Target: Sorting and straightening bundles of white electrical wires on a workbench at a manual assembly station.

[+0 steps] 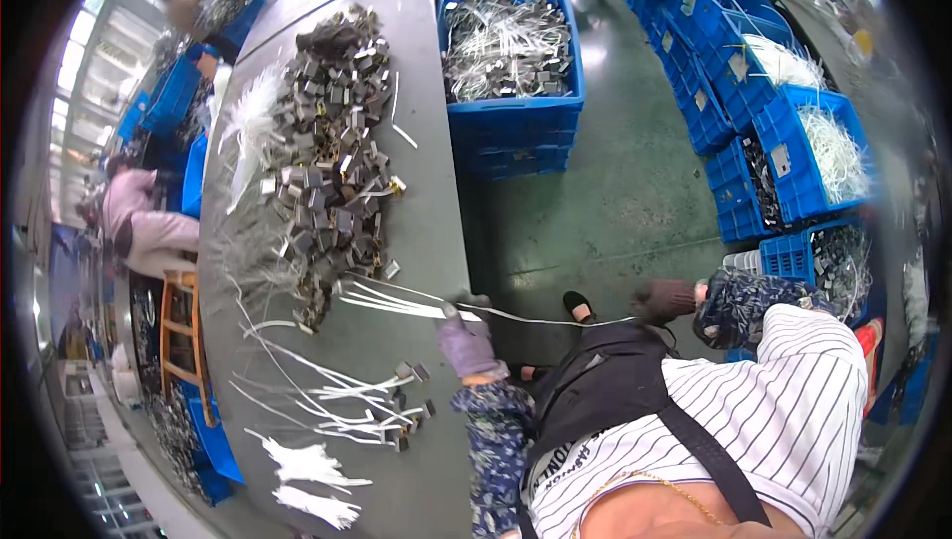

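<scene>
My left hand (465, 341), in a grey-purple glove, is closed at the table's right edge on a small bundle of flat white strips (397, 303). The strips fan out to the left over the grey table. My right hand (666, 301), in a dark brown glove, is closed out to the right, off the table. One long thin white strand (555, 321) stretches between the two hands. Left of my left hand lies a heap of small grey blocks (332, 172). Nearer me, several white strips with small dark blocks at their ends (347, 410) lie loosely together.
Two bunches of white strips (312, 484) lie on the near table (416, 479). Beyond its right edge stands a blue crate (511, 108) full of strips and blocks. More blue crates (808, 157) line the right side. A person (144, 207) bends beyond the table at left, near a wooden stool (181, 336).
</scene>
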A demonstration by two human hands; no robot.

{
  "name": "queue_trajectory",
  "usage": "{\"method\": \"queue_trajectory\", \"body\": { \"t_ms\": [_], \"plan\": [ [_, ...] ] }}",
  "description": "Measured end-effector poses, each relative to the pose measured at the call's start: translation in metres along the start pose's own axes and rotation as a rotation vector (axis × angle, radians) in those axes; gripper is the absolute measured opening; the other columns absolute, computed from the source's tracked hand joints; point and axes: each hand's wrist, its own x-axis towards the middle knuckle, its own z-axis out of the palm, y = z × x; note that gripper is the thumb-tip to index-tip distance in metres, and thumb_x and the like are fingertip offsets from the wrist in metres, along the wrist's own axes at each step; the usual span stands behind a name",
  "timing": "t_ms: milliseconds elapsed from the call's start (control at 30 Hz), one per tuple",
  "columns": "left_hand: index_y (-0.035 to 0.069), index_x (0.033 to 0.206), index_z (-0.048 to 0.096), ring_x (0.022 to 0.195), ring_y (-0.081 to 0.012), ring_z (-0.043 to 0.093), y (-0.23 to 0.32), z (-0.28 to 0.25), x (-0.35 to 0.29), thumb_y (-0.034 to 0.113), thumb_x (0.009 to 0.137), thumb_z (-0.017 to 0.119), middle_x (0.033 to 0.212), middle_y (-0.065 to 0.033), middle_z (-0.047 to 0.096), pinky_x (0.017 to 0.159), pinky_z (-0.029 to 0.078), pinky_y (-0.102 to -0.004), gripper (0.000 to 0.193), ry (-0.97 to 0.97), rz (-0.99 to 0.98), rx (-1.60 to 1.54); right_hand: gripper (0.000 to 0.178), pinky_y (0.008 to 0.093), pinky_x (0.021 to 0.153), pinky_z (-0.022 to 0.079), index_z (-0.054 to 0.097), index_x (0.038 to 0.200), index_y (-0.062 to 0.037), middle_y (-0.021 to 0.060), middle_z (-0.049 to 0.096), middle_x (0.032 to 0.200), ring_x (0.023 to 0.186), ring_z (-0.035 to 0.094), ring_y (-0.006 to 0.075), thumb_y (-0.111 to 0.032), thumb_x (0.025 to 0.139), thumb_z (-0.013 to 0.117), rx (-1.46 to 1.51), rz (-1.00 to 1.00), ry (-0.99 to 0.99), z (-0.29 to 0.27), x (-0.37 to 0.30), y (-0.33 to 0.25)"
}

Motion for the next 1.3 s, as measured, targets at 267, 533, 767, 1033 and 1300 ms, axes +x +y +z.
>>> {"method": "queue_trajectory", "body": {
  "t_ms": [267,533,767,1033,1300],
  "plan": [
    [0.004,0.118,0.057,0.079,-0.0251,0.062,0.106,0.013,0.008,0.012,0.090,0.057,0.091,-0.0136,0.061,0.068,0.053,-0.0377,0.029,0.494,0.861,1.734,0.025,0.0298,0.047,0.039,0.063,0.080,-0.0056,0.0017,0.056,0.062,0.053,0.050,0.0099,-0.026,0.073,0.077,0.048,0.255,-0.053,-0.016,-0.002,0.067],
    [0.001,0.110,0.051,0.077,-0.0280,0.065,0.163,0.017,-0.016,0.027,0.092,0.059,0.097,-0.0184,0.063,0.069,0.059,-0.0434,0.032,0.225,0.586,0.075,0.015,0.0280,0.047,0.037,0.059,0.075,-0.0064,-0.0005,0.051,0.062,0.053,0.047,0.0099,-0.014,0.072,0.072,0.090,0.147,-0.049,-0.026,0.028,0.050],
    [0.002,0.103,0.053,0.067,-0.0230,0.064,0.141,0.027,-0.028,0.026,0.093,0.057,0.085,-0.0139,0.065,0.059,0.058,-0.0358,0.027,0.335,0.531,0.241,0.016,0.0279,0.048,0.037,0.060,0.079,-0.0061,-0.0005,0.052,0.064,0.056,0.048,0.0095,-0.014,0.071,0.071,0.065,0.167,-0.021,-0.029,0.019,0.038],
    [0.003,0.088,0.064,0.069,-0.0183,0.061,0.037,-0.028,-0.042,0.027,0.091,0.056,0.078,-0.0083,0.063,0.070,0.053,-0.0310,0.025,0.267,0.435,1.669,0.025,0.0292,0.054,0.042,0.062,0.090,-0.0024,0.0019,0.057,0.071,0.061,0.051,0.0109,-0.020,0.074,0.071,0.090,-0.006,-0.134,-0.003,0.054,-0.031],
    [-0.002,0.088,0.064,0.061,-0.0115,0.051,0.095,-0.059,-0.038,0.028,0.089,0.064,0.071,-0.0040,0.058,0.055,0.042,-0.0269,0.029,0.529,0.376,0.686,0.038,0.0270,0.068,0.048,0.060,0.115,-0.0046,0.0082,0.060,0.097,0.082,0.058,0.0119,-0.019,0.081,0.067,0.205,-0.358,-0.251,0.063,0.103,-0.181]
  ]
}}
